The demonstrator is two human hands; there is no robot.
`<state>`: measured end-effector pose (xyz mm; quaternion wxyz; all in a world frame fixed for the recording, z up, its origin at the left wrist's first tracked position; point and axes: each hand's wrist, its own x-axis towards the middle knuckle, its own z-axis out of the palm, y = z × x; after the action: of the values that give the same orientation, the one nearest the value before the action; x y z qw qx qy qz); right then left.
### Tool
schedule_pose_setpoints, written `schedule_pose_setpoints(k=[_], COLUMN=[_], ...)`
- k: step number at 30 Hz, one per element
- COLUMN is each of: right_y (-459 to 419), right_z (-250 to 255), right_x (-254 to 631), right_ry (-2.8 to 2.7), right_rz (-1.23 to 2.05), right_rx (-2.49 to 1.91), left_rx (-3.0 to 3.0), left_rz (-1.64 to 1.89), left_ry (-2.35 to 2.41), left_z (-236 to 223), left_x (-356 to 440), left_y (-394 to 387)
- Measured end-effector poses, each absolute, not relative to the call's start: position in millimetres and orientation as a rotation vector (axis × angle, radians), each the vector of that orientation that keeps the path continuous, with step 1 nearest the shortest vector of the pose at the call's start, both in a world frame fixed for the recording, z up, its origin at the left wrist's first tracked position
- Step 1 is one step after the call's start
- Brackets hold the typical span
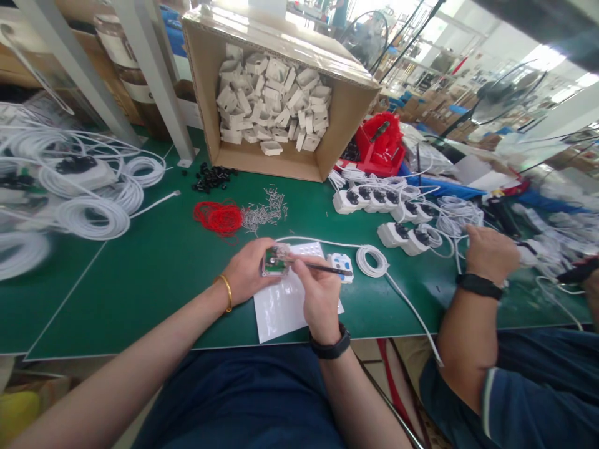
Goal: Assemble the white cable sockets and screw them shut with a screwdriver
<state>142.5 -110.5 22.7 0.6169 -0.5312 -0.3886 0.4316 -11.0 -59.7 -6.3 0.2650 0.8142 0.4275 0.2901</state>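
My left hand grips a small housing with a green circuit board inside, over a white sheet. Between the fingers of my right hand is a thin dark stick-like tool, its front end at the housing; its exact kind I cannot make out. Just right of the sheet lies a white piece with blue spots. A white cable runs from behind the housing to a coil and on toward the table's front edge.
Ahead stands a cardboard box of white plastic shells. Red wire, screws and black parts lie before it. Coiled cables are at left, white socket units at right. A co-worker's arm rests at right.
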Motion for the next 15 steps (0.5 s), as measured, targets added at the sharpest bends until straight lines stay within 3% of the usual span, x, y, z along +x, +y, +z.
schedule_pose_setpoints(k=[11, 15], right_y=[-109, -111], right_z=[21, 31], right_x=[152, 170], right_ry=[-0.861, -0.734], right_rz=[0.949, 1.077], right_rx=[-1.195, -1.052], left_rx=[2.179, 2.138], left_rz=[0.793, 0.801], left_ry=[1.134, 1.2], left_z=[-5, -5], left_x=[-10, -10], left_y=[-60, -59])
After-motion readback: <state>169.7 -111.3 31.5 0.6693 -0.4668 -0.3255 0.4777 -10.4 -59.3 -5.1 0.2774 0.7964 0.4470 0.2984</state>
